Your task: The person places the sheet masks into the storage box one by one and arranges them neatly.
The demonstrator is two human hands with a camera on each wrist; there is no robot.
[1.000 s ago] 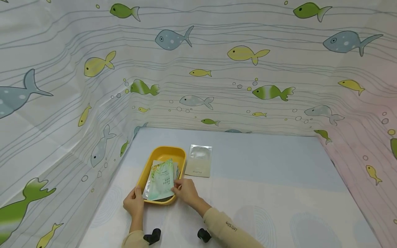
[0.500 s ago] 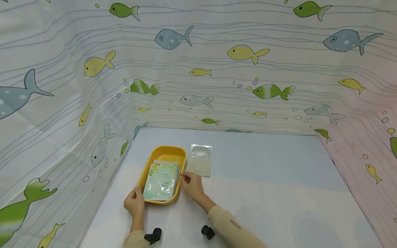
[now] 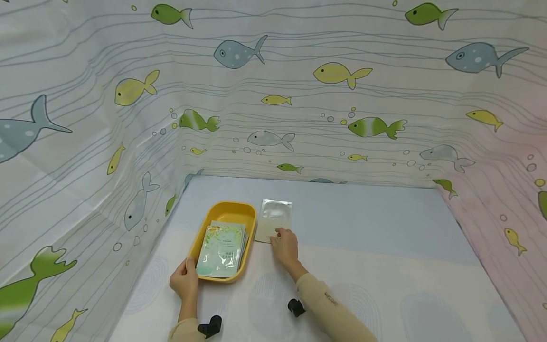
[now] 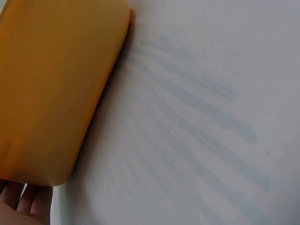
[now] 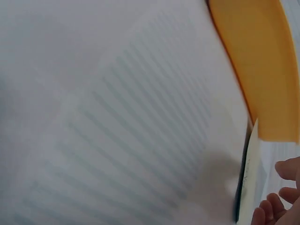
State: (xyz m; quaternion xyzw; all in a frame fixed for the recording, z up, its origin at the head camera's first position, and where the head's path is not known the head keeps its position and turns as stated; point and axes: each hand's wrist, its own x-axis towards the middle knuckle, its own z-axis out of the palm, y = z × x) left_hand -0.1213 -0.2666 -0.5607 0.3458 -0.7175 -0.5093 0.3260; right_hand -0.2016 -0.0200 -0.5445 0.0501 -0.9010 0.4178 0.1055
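Note:
A yellow plastic tray [image 3: 245, 259] stands at the left of the table in the head view. Inside it lies a stack of flat sachets, with a pale green floral sachet [image 3: 221, 251] on top. My left hand [image 3: 185, 280] grips the tray's near left rim; the left wrist view shows its fingers [image 4: 41, 201] under the tray's end. To the right of the tray lies a beige and silver sachet [image 3: 275, 219]. Over its near edge is my right hand [image 3: 285, 248], thumb and fingers apart in the right wrist view. Whether its fingertips touch the sachet I cannot tell.
The table [image 3: 363, 280] has a pale cloth with faint circular patterns. A fish-printed curtain [image 3: 299, 114] encloses its back and sides. Dark camera mounts [image 3: 296, 307] stick out from both wrists.
My right hand has let go of the green sachet, which now lies flat on the stack, and has moved right to the beige sachet. The left hand stays on the tray.

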